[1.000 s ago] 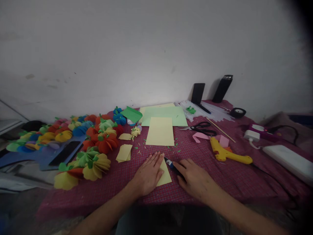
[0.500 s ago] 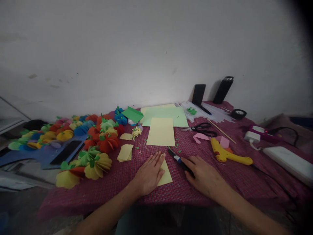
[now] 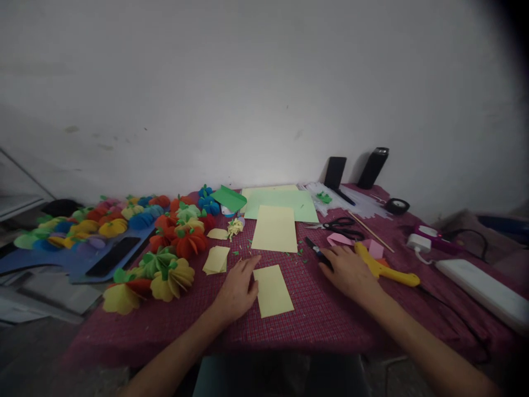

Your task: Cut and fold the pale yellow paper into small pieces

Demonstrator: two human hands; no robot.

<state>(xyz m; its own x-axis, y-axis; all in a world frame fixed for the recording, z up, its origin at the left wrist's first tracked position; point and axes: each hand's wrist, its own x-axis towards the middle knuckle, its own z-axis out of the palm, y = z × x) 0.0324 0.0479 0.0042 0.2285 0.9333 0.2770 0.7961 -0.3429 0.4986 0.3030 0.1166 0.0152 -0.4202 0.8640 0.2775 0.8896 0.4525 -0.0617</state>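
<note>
A pale yellow paper rectangle [image 3: 273, 291] lies flat near the table's front edge. My left hand [image 3: 236, 289] rests just left of it, fingers stretched out, thumb at the paper's left edge. To the right, my right hand [image 3: 346, 270] has its fingers closed over the handle of a dark utility knife [image 3: 317, 252], low over the cloth; the knife points up and left. Beyond the rectangle lies a larger yellow sheet [image 3: 274, 229], overlapping a light green sheet [image 3: 306, 205]. A small stack of yellow cards [image 3: 216, 260] sits left of my left hand.
Colourful paper pumpkins [image 3: 188, 240] crowd the left side. Black scissors [image 3: 341, 225], a pink paper strip [image 3: 339, 239] and a yellow glue gun [image 3: 386, 269] lie near my right hand. A white power strip [image 3: 483, 289] is at far right. A black bottle [image 3: 373, 167] stands behind.
My left hand has slid left off the yellow rectangle, uncovering it. My right hand has moved away and to the right, carrying the utility knife along. The view has tilted slightly.
</note>
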